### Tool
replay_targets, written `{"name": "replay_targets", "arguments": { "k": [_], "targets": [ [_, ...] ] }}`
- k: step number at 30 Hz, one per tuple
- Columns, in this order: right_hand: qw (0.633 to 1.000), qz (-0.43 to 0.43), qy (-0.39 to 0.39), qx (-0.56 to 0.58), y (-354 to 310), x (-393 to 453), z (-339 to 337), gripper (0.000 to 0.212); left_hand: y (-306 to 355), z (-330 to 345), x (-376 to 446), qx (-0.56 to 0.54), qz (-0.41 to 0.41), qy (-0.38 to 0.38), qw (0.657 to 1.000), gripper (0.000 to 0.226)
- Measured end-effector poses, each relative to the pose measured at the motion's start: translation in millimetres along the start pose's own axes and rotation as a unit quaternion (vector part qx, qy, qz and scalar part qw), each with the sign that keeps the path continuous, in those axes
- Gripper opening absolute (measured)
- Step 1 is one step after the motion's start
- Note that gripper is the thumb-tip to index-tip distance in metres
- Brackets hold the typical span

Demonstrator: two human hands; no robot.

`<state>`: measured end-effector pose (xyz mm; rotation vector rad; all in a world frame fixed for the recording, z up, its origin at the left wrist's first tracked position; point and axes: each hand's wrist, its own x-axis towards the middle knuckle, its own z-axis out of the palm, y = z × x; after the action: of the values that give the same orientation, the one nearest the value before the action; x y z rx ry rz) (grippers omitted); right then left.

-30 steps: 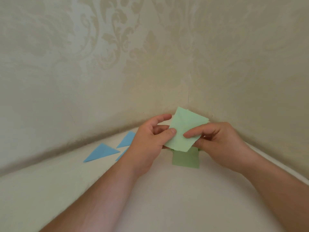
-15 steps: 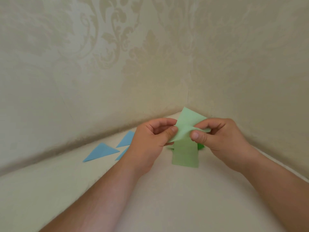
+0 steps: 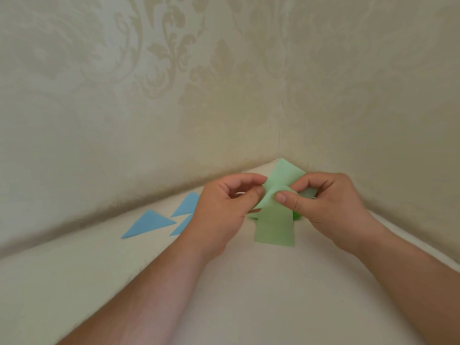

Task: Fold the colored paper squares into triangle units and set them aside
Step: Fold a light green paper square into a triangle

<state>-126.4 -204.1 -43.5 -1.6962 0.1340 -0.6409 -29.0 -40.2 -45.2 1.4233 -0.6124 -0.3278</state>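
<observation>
Both hands' grip pinching bent light-green paper square; L hand, R hand.

The held paper is pale green; 3 folded triangles are light blue; the wallpaper shows a beige damask pattern.

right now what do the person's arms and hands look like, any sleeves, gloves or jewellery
Both forearms are bare from the bottom of the view up to the wrists: no sleeves show. The left hand and right hand are bare too, with no gloves. No rings, watch or bracelets show on the fingers and wrists in view. The nails look short and unpainted, as on the right thumb.
</observation>
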Motion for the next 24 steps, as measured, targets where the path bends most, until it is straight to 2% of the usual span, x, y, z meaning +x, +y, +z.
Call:
{"name": "replay_targets", "arguments": {
  "k": [5, 10, 14, 19, 24],
  "targets": [
    [0.999, -0.015, -0.027, -0.007, -2.0, -0.1, -3.9, 0.023, 3.2, -1.0, 0.9, -0.025, -0.003, 0.025, 0.999, 0.018],
    [0.976, -0.080, -0.100, -0.175, 1.4, 1.2, -13.9, 0.039, 2.5, -4.1, 1.9, -0.037, -0.040, 0.022, 0.998, 0.017],
    [0.980, -0.067, -0.099, -0.159, -2.0, -1.7, -13.5, 0.041, 3.3, -3.0, 0.0, -0.054, -0.064, 0.004, 0.996, 0.016],
    [0.993, -0.026, -0.077, -0.083, -4.1, -1.5, -12.0, 0.027, 3.8, -4.1, 1.3, -0.046, -0.073, 0.011, 0.996, 0.015],
    [0.997, -0.028, -0.070, -0.020, -3.4, -0.7, -10.4, 0.013, 0.7, -4.2, 1.3, 0.041, 0.002, 0.029, 0.999, 0.019]
  ]
}}
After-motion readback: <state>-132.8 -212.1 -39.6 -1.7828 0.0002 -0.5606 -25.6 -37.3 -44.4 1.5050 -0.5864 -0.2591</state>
